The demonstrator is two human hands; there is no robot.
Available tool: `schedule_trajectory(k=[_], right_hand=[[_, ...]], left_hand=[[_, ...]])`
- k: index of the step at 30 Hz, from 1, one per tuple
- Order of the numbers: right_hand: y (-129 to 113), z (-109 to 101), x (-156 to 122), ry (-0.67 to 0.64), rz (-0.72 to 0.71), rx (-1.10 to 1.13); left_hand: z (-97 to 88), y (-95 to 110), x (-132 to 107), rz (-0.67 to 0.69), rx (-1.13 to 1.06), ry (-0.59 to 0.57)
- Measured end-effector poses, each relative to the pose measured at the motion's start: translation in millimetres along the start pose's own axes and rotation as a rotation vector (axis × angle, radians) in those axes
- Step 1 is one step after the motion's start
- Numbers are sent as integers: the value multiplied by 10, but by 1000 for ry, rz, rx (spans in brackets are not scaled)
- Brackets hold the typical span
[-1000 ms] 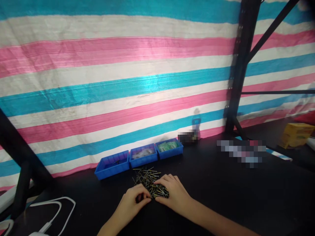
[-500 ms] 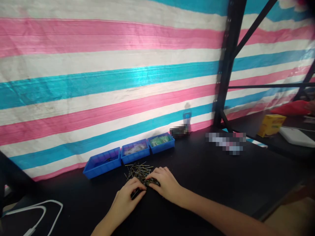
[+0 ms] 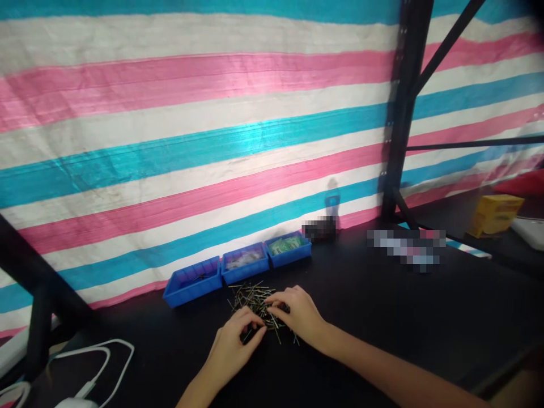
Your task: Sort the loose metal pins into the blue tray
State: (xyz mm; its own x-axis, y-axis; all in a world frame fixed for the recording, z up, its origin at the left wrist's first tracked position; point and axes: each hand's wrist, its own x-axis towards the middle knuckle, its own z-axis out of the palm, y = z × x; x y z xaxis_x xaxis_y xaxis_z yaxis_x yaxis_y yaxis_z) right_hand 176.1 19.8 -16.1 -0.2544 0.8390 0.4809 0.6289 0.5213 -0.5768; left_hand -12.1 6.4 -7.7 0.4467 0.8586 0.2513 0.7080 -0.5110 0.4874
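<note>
A loose pile of thin metallic sticks, some gold-toned and some dark, lies on the black table in front of me. At its near left edge is my left hand, curled with thumb and fingertips brought together. Whatever sits between those fingertips is too small to make out. My right hand arches over the pile's right side, its thumb and forefinger pinched at the sticks. A few sticks lie under and just below that hand. Which stick it grips, if any, cannot be told.
Behind the pile stand three blue trays: the left tray with a few dark sticks, the middle tray with clear bags, the right tray with green packets. White cables lie left. A yellow box stands far right.
The view has shifted, so everything sits a little further right. The right hand has lifted slightly off the pile, and more sticks show beneath it. The left hand keeps its pinch.
</note>
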Motion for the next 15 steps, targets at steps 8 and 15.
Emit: schedule_trajectory(k=[8,15], right_hand=[[-42,-12,2,77,-24,113],[-92,-18,-30,97,-106,155]], left_hand=[[3,39,0,-45,70,68],[31,31,0,19,1,64]])
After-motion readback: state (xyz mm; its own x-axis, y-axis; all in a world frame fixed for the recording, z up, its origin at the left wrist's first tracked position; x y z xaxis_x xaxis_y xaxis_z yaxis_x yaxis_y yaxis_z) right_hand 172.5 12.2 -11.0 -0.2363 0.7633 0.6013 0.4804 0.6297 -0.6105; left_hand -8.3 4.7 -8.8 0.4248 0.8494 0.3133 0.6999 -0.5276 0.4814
